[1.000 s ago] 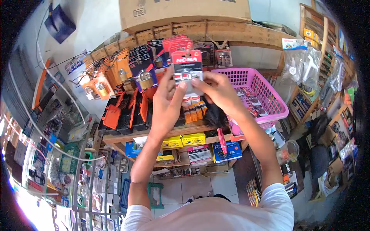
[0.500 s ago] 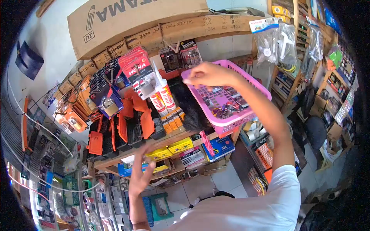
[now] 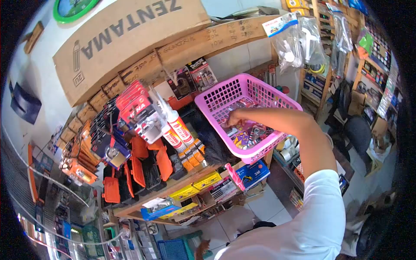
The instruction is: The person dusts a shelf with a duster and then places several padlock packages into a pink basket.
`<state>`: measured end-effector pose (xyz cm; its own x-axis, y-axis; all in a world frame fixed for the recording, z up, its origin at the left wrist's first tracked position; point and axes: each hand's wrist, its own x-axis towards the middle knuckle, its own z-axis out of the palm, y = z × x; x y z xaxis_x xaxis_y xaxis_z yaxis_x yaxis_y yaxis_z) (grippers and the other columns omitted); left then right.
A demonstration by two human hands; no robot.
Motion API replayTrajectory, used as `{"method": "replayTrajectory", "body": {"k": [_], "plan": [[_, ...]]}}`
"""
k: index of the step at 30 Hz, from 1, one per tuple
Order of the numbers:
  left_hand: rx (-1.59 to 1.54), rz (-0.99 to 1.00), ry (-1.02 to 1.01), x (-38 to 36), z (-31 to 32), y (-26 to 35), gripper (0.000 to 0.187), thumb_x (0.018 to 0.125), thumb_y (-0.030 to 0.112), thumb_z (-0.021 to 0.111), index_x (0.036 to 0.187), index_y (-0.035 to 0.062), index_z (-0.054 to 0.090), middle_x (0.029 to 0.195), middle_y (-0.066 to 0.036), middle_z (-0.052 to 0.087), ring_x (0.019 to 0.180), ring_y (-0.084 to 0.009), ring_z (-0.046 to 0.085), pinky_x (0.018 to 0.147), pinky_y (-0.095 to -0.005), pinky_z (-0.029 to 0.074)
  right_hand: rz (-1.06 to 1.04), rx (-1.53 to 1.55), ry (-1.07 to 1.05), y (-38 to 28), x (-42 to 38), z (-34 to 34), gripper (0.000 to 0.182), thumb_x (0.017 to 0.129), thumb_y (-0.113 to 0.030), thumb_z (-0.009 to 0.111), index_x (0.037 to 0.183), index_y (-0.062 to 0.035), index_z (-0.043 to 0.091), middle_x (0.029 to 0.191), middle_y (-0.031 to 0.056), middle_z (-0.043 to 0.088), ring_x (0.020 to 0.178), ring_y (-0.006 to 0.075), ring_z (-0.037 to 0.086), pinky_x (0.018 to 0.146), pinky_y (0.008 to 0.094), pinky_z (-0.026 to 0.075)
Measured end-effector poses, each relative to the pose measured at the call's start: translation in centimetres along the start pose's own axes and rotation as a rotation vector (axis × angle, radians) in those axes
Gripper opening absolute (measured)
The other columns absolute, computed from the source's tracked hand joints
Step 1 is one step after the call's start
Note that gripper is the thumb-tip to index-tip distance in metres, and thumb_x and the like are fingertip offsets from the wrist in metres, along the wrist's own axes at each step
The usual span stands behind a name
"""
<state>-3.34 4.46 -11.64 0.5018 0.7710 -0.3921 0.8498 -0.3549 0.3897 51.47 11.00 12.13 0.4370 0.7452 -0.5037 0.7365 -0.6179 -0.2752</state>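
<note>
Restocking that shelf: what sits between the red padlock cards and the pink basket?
In the head view, upright sealant tubes and a dark bundle sit between the red padlock cards and the pink basket.

The right hand [image 3: 237,118] reached into the basket [image 3: 216,100] on the shelf [image 3: 173,184], right of hanging padlock packs [image 3: 134,106], apparently touching packets [image 3: 247,136] inside.

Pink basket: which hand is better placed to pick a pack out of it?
Right. The right hand is already inside the pink basket, reaching down over the packs. The left hand shows only as a sliver at the bottom edge, low and far from the basket, so it would likely need a long reach.
</note>
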Motion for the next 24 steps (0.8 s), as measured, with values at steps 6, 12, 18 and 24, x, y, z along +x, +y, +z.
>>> {"method": "replayTrajectory", "body": {"k": [6, 12, 18, 24], "plan": [[-0.103, 0.007, -0.016, 0.5, 1.5, -0.1, 0.051, 0.098, 0.040, 0.048, 0.139, 0.0105, 0.045, 0.128, -0.008, 0.058, 0.115, -0.0242, 0.055, 0.090, -0.0405, 0.045, 0.151, 0.034, -0.082, -0.9, 6.2, 1.9, 0.061, 0.070, -0.073, 0.068, 0.087, -0.0139, 0.065, 0.075, 0.0017, 0.064, 0.057, 0.0159, 0.060, 0.053, 0.0351, 0.051], [-0.238, -0.014, -0.032, -0.2, 4.4, -0.5, 0.051, 0.098, 0.040, 0.048, 0.139, 0.0107, 0.046, 0.127, -0.007, 0.059, 0.114, -0.0241, 0.056, 0.089, -0.0402, 0.045, 0.175, 0.033, -0.110, -0.4, 3.1, -1.0, 0.062, 0.067, -0.073, 0.071, 0.085, -0.0137, 0.068, 0.076, 0.0031, 0.068, 0.059, 0.0154, 0.064, 0.056, 0.0359, 0.054], [-0.374, -0.048, -0.026, -0.8, 6.0, -1.8, 0.050, 0.097, 0.041, 0.048, 0.138, 0.0109, 0.046, 0.126, -0.007, 0.060, 0.114, -0.0240, 0.056, 0.089, -0.0399, 0.045, -0.178, -0.468, 0.215, 2.6, 5.3, -5.0, 0.046, 0.069, -0.031, 0.069, 0.109, -0.0063, 0.069, 0.098, 0.0133, 0.071, 0.085, 0.0342, 0.068, 0.075, 0.0429, 0.055], [-0.534, -0.106, -0.031, -2.8, 9.0, -3.3, 0.050, 0.097, 0.041, 0.048, 0.137, 0.0111, 0.047, 0.125, -0.007, 0.060, 0.113, -0.0239, 0.057, 0.088, -0.0397, 0.045, -0.239, -0.530, 0.278, 3.2, 8.2, -2.1, 0.038, 0.068, -0.028, 0.070, 0.101, -0.0100, 0.070, 0.104, 0.0146, 0.068, 0.095, 0.0313, 0.066, 0.078, 0.0454, 0.054]]}}
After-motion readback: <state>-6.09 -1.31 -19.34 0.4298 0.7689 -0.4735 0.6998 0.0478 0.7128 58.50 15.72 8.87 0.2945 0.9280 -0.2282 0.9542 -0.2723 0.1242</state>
